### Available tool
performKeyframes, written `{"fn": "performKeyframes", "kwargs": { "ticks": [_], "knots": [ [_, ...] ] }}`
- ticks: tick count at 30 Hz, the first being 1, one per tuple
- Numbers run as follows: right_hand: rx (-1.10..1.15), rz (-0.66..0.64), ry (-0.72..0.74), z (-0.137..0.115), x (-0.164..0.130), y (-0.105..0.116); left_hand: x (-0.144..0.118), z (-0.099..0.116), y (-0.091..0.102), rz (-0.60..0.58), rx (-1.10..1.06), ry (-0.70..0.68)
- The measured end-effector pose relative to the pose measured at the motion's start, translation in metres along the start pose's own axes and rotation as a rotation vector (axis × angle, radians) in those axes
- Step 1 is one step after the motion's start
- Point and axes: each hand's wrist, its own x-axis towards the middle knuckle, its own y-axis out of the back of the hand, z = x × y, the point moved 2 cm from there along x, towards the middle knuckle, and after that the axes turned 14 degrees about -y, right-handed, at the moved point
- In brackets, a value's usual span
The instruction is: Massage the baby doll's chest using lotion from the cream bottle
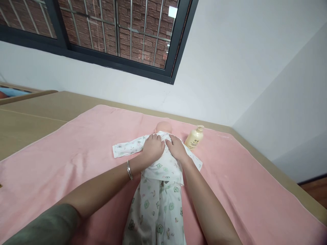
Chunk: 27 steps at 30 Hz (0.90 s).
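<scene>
A baby doll (pixel 164 127) lies stretched out before me, its bald head at the far end. It wears a white printed top (pixel 163 166) and matching trousers (pixel 160 207), the sleeves spread to both sides. My left hand (pixel 153 149) lies on the upper left of the doll's top, fingers laid forward over the cloth. On the other side, my right hand (pixel 176 147) rests against the upper right, thumb apart from the fingers. Both palms are hidden. Whether the doll lies face up or face down I cannot tell.
A pale yellow pump bottle (pixel 194 139) stands just right of the doll's head. Beneath everything is a pink blanket (pixel 87 146) with some creases, spread over a tan surface (pixel 43 105). White wall (pixel 214 68) and a dark-framed window (pixel 114 59) rise behind.
</scene>
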Motion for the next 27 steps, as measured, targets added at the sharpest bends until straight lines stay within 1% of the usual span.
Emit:
{"fn": "performKeyframes", "kwargs": {
  "ticks": [7,10,13,15,18,21,23,25,27],
  "knots": [
    [-0.011,0.009,-0.006,-0.001,0.000,-0.003,0.000,-0.002,-0.002,0.024,-0.004,0.001],
    [0.007,-0.025,0.009,0.004,0.001,-0.001,-0.002,0.003,-0.002,0.011,0.020,-0.002],
    [0.032,-0.068,-0.020,0.010,0.003,0.003,-0.003,0.008,-0.002,-0.002,0.043,-0.017],
    [0.020,-0.093,-0.035,0.010,0.003,0.006,-0.001,0.006,-0.001,-0.004,0.015,-0.031],
    [-0.104,-0.072,-0.038,0.000,-0.002,0.005,0.005,-0.006,0.000,-0.029,-0.087,-0.018],
    [-0.274,-0.031,-0.070,-0.018,-0.012,0.000,0.012,-0.023,-0.003,-0.082,-0.193,-0.006],
    [-0.343,-0.016,-0.088,-0.029,-0.018,-0.004,0.016,-0.031,-0.005,-0.104,-0.228,-0.010],
    [-0.351,-0.012,-0.090,-0.034,-0.020,-0.005,0.017,-0.033,-0.006,-0.105,-0.216,-0.012],
    [-0.293,-0.033,-0.090,-0.030,-0.017,-0.002,0.014,-0.029,-0.006,-0.096,-0.175,-0.011]
  ]
}}
